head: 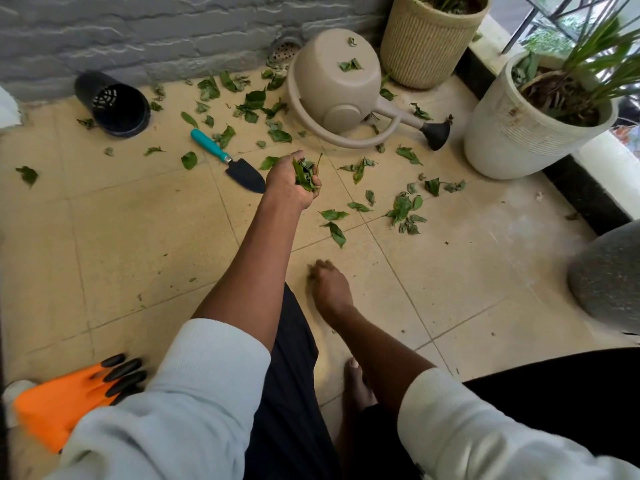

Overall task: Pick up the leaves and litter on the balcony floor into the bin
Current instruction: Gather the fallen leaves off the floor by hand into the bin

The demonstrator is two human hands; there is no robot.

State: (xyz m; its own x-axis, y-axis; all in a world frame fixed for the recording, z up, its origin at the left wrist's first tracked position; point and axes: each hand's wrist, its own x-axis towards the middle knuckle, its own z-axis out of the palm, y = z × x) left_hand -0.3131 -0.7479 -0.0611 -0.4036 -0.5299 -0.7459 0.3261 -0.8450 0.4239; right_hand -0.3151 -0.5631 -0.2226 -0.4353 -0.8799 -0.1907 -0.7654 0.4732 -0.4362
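The left hand (289,181) is reaching out over the tiled floor (138,244), fingers curled tight round a bunch of green leaves (306,174) held just above the tiles. The right hand (329,287) is sitting lower and nearer, down at the floor; it is smeared with blur, the fingers looking bunched, and I cannot tell whether it is gripping anything. More loose leaves (403,206) are lying scattered across the tiles, thickest towards the wall, some resting on the tipped-over beige watering can (337,84). A teal-handled trowel (230,161) is lying just left of the raised hand, and a black pot (114,103) is lying on its side by the wall. A grey rounded shape (609,275) is cut off at the right edge, too blurred to name. Orange gloves (69,396) with black fingertips are poking out behind the left sleeve (180,403), partly hidden.
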